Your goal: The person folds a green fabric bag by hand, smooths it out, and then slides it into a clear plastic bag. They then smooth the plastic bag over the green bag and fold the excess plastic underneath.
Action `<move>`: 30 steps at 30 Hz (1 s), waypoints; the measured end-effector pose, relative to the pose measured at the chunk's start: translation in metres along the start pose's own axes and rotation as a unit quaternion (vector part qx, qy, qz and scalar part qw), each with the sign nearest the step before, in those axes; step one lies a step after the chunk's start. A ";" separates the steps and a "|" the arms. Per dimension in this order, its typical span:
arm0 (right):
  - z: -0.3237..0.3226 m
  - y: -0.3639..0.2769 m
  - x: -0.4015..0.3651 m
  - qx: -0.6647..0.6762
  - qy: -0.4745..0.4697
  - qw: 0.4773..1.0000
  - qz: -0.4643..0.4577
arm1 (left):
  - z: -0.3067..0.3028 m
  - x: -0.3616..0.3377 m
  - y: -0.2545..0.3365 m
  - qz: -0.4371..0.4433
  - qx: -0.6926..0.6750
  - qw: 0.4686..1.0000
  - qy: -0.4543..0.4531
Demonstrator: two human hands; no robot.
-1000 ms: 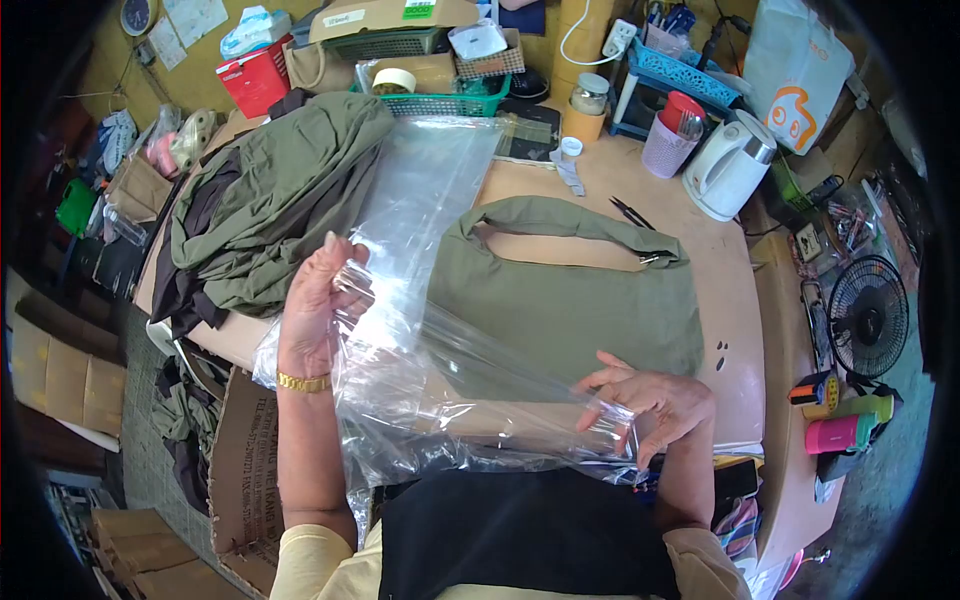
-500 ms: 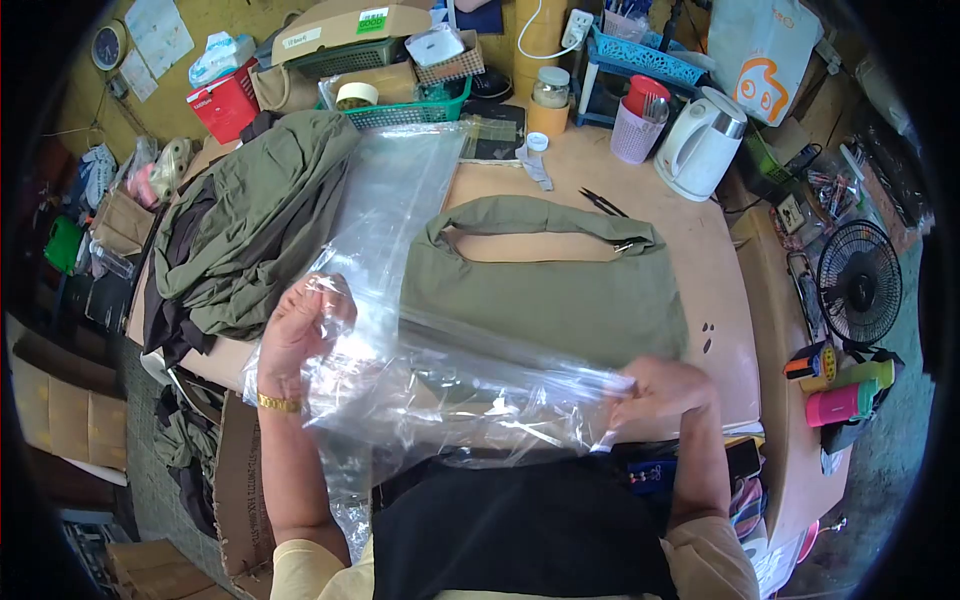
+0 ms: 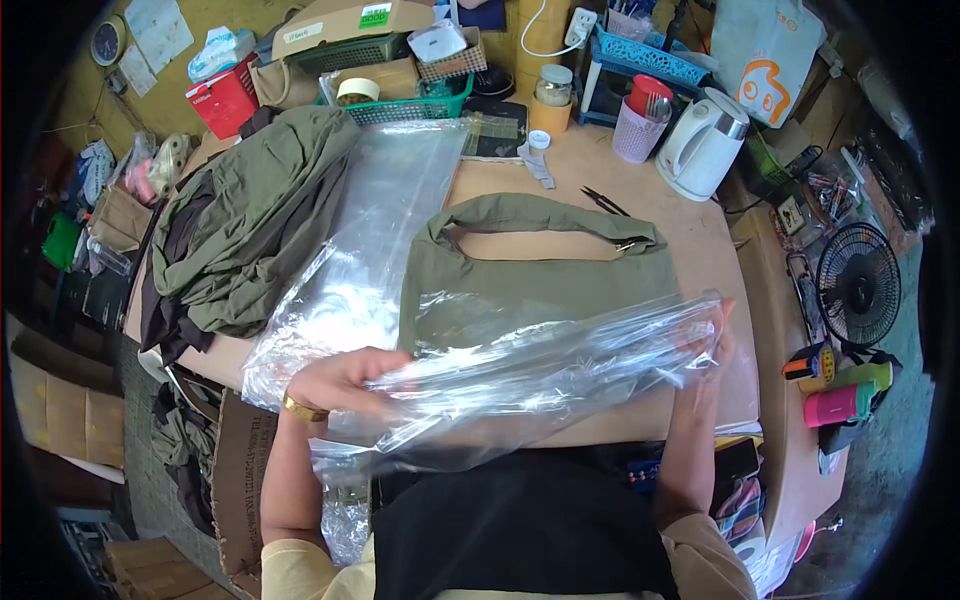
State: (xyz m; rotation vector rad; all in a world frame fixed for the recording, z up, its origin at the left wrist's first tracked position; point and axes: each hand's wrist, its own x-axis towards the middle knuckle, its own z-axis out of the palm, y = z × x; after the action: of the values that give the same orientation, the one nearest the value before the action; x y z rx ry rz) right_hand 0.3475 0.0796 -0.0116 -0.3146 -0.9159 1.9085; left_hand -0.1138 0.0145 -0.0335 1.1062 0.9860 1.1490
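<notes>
A clear plastic bag (image 3: 540, 365) stretches between my two hands above the front of the table. My left hand (image 3: 345, 385), with a gold bracelet at the wrist, pinches the bag's left end between thumb and fingers. At its right end my right hand (image 3: 718, 345) grips the bag, its fingers partly covered by the shiny film. Beneath and beyond the bag lies an olive-green shoulder bag (image 3: 540, 290), flat, its strap looped away from me. Left of it is a stack of clear plastic bags (image 3: 385, 210).
A heap of olive and dark fabric (image 3: 255, 215) covers the table's left side. Black thread snips (image 3: 604, 201) lie beyond the shoulder bag. A white kettle (image 3: 703, 145), a lilac cup (image 3: 641, 130) and a green basket (image 3: 420, 108) stand at the back. A black fan (image 3: 858, 282) is at right.
My right hand has risen, lifting the bag's right end. My left hand has come down and rightward with the other end. The bag now spans a longer slant over the shoulder bag.
</notes>
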 end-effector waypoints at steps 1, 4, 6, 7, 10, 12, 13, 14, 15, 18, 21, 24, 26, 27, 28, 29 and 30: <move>0.007 -0.004 0.003 0.150 0.089 0.984 -0.047 | 0.004 0.009 0.009 -0.097 0.095 0.984 -0.115; -0.019 0.005 -0.007 0.055 0.035 0.997 0.047 | -0.004 0.018 0.015 0.006 0.050 0.997 0.061; -0.027 0.007 -0.001 -0.199 -0.036 0.974 0.105 | 0.003 0.023 0.036 0.039 -0.246 0.967 0.060; -0.029 0.008 -0.001 -0.322 -0.069 0.935 0.132 | 0.007 0.021 0.036 -0.009 -0.320 0.947 0.021; -0.016 0.012 0.012 -0.132 0.164 0.973 -0.095 | 0.011 0.014 0.004 -0.078 -0.068 0.988 -0.116; -0.025 0.013 0.017 -0.026 0.272 0.949 -0.157 | 0.018 0.019 0.013 -0.172 0.113 0.953 -0.222; -0.026 0.013 0.017 0.070 0.121 0.990 -0.025 | 0.017 0.020 0.021 -0.171 0.113 0.953 -0.223; -0.026 0.014 0.017 0.163 -0.036 0.980 0.109 | 0.013 0.023 0.029 -0.087 -0.035 0.993 -0.075; -0.023 0.015 0.018 0.163 -0.035 0.980 0.110 | 0.007 0.026 0.033 0.002 -0.181 0.980 0.078; 0.000 0.014 0.028 -0.559 -0.362 0.696 0.268 | -0.020 0.044 0.019 -0.084 -0.519 0.803 -0.280; -0.068 0.041 -0.003 -0.168 0.107 0.980 -0.012 | 0.007 0.009 0.012 -0.044 0.056 0.997 -0.027; -0.023 0.028 0.021 0.095 0.111 0.976 -0.161 | -0.006 0.021 0.001 -0.138 0.195 0.937 -0.254; -0.031 0.031 0.021 0.173 -0.096 0.971 0.137 | -0.005 0.022 0.015 -0.073 0.021 0.996 -0.054; -0.031 0.033 0.019 0.173 -0.095 0.971 0.138 | -0.005 0.022 0.019 -0.002 -0.156 0.976 0.153; -0.009 0.031 0.026 -0.166 -0.251 0.932 0.202 | -0.008 0.027 0.018 -0.001 -0.157 0.976 0.154; 0.003 0.030 0.032 -0.483 -0.371 0.758 0.233 | -0.014 0.034 0.017 0.022 -0.291 0.956 -0.037; 0.001 0.031 0.024 -0.482 -0.371 0.758 0.234 | -0.017 0.036 0.015 0.042 -0.410 0.883 -0.226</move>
State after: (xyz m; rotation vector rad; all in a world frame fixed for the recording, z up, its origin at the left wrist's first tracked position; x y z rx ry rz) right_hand 0.3146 0.0914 -0.0290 -0.4043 -2.5791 1.8221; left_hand -0.1278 0.0540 -0.0228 0.6594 0.0385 1.1337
